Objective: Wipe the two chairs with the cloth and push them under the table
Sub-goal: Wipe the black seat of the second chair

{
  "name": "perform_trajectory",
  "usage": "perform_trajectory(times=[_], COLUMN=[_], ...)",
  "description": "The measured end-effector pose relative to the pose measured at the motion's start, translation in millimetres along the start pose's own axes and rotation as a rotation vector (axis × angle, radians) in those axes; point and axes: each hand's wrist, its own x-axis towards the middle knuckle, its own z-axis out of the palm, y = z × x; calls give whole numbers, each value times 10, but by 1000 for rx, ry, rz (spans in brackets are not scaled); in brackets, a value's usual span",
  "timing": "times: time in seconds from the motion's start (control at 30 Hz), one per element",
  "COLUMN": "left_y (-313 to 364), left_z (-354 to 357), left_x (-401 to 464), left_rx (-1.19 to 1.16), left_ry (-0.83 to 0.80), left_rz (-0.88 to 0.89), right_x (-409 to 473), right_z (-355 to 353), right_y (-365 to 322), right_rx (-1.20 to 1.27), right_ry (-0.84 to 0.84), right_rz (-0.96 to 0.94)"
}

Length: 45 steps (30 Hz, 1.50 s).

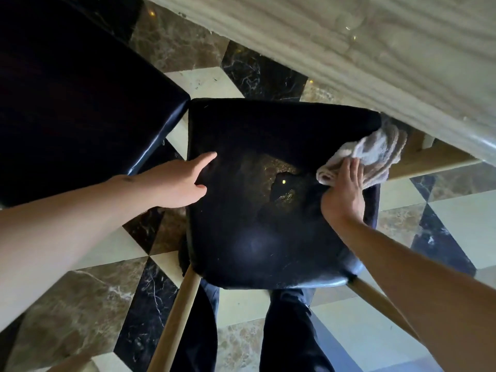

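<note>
A black padded chair [268,237] with pale wooden legs fills the middle of the view, its seat worn in the centre. My right hand [345,191] presses a crumpled beige cloth [373,154] flat onto the seat's right far corner, fingers straight over it. My left hand [182,183] rests on the seat's left edge with its fingers extended. A second black chair [80,108] stands at the left, its corner almost touching the first. The pale wood-grain table [375,55] runs across the upper right, its edge just above the cloth.
The floor [80,304] is polished marble in brown, black and cream triangles. My dark trouser legs [290,331] stand right behind the chair. A wooden table leg or rail [429,162] shows beyond the cloth under the table's edge.
</note>
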Motion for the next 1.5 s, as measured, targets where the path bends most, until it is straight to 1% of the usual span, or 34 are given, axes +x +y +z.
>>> perform_trajectory(times=[0.1, 0.17, 0.23, 0.3, 0.33, 0.4, 0.5, 0.57, 0.63, 0.7, 0.8, 0.9, 0.97, 1.03, 1.1, 1.2, 1.23, 1.37, 1.4, 1.43, 1.5], left_y=[1, -18, -29, -35, -33, -36, -55, -61, -54, -39, -20, 38, 122, 226, 343, 510, 533, 608, 576, 562, 542], left_z=[7, 27, 32, 44, 67, 65, -35, -109, -156, -153, -121, -146, -178, -188, -176, -101, -73, 113, 134, 149, 146], left_x=[-9, -1, 15, 29, 35, 19, -37, -101, -184, -241, -234, -127, -28, 76, 194, 360, 391, 441, 421, 411, 397], left_rx=[10, 15, 23, -9, -47, -121, -256, -252, -201, -129, -34, 66, 86, 118, 141, 125, 133, 191, 193, 193, 183], left_ry=[-28, -40, -38, 12, 64, 207, 400, 497, 548, 502, 347, 227, 200, 243, 298, 290, 285, 256, 257, 264, 280], left_rz=[-21, -44, -40, -13, 2, 34, 57, 78, 89, 93, 83, 69, 31, -34, -68, -38, -27, -51, -59, -59, -61], right_x=[385, 576, 702, 723, 679, 506, 112, -171, -454, -788, -1213, -1248, -1115, -973, -805, -492, -389, -76, -6, 62, 180], right_z=[6, -20, -36, 32, 88, 288, 672, 864, 975, 1056, 1115, 895, 619, 352, 123, -267, -359, -666, -717, -764, -868], right_y=[-424, -631, -792, -988, -1105, -1377, -1683, -1690, -1544, -1288, -813, -273, 75, 377, 678, 999, 1110, 1412, 1380, 1371, 1394], right_rx=[87, 102, 79, 34, 15, -12, -102, -111, -110, -212, -489, -547, -571, -581, -576, -611, -626, -743, -771, -761, -657], right_ry=[29, 40, 39, -11, -54, -110, -126, -128, -186, -281, -423, -660, -830, -960, -1057, -1168, -1193, -1163, -1162, -1129, -1076], right_rz=[94, 106, 69, -39, -118, -298, -542, -634, -747, -946, -1235, -1399, -1473, -1492, -1456, -1316, -1300, -1202, -1156, -1187, -1122])
